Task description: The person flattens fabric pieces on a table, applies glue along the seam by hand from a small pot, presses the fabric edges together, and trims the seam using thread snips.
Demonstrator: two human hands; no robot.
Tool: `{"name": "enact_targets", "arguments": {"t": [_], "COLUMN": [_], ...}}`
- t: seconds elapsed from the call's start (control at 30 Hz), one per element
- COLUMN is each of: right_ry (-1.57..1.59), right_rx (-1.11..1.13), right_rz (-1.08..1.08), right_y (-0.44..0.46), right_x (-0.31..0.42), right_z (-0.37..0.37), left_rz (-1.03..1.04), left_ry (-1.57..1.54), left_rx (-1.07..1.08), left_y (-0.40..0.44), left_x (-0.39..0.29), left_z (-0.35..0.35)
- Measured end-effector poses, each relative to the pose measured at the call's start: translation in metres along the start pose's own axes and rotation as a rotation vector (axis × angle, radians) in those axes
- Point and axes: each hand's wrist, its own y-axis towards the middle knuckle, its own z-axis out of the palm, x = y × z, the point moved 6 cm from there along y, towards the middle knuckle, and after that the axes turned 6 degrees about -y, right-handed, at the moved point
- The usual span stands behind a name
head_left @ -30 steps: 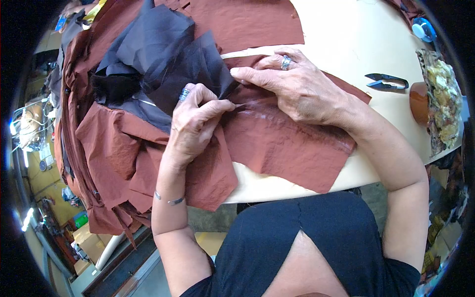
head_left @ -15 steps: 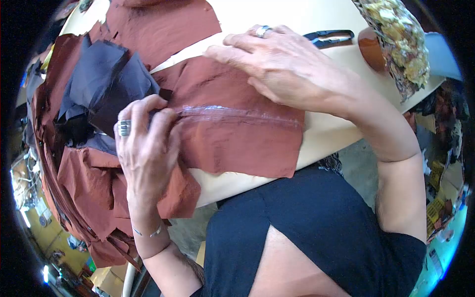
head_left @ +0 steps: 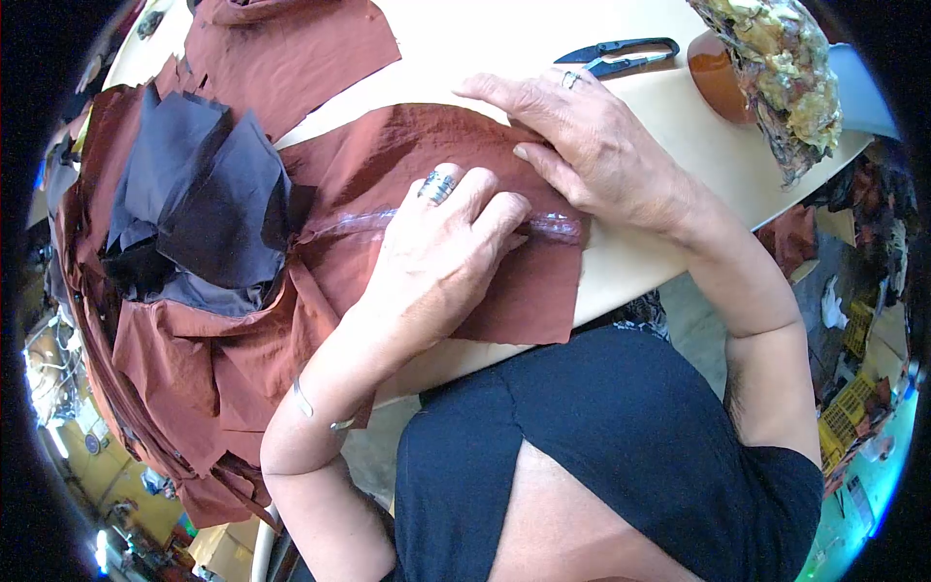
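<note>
A rust-brown fabric piece lies flat on the cream table, with a shiny, wet-looking strip across its middle. My left hand is over that strip, its fingers curled down and closed; whatever they hold, if anything, is hidden beneath them. At the upper right edge of the fabric, my right hand rests with the fingers apart and the index finger stretched out, holding nothing. Black thread snips lie on the table just beyond the right hand.
Dark grey fabric pieces sit on a draped heap of rust-brown cloth at left. Another rust-brown piece lies at the far side. A yellowish, crusted object stands at right beside a brown rounded item.
My left hand has moved right along the strip, from its left end to beyond the middle. The strip's right end now looks shinier. My right hand has shifted slightly right, uncovering the snips.
</note>
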Motion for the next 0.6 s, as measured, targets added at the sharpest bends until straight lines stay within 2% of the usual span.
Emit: {"name": "enact_targets", "arguments": {"t": [0.1, 0.17, 0.3, 0.6], "right_ry": [0.144, 0.205, 0.189, 0.2], "right_rx": [-0.043, -0.049, -0.08, -0.07], "right_rz": [0.045, 0.085, 0.064, 0.077], "right_y": [-0.0009, -0.0019, -0.0017, 0.0018], "right_x": [-0.0062, -0.0104, -0.0098, -0.0062], "right_z": [0.0006, 0.0022, 0.0003, -0.0047], "left_rz": [-0.005, 0.013, -0.008, -0.05], "left_ry": [-0.036, -0.093, -0.116, -0.11], "left_rx": [0.03, -0.03, -0.093, 0.021], "left_y": [0.0019, 0.0046, 0.0076, 0.01], "left_x": [0.0007, 0.0001, -0.0039, 0.0007], "left_z": [-0.0003, -0.0033, -0.0049, -0.0001]}}
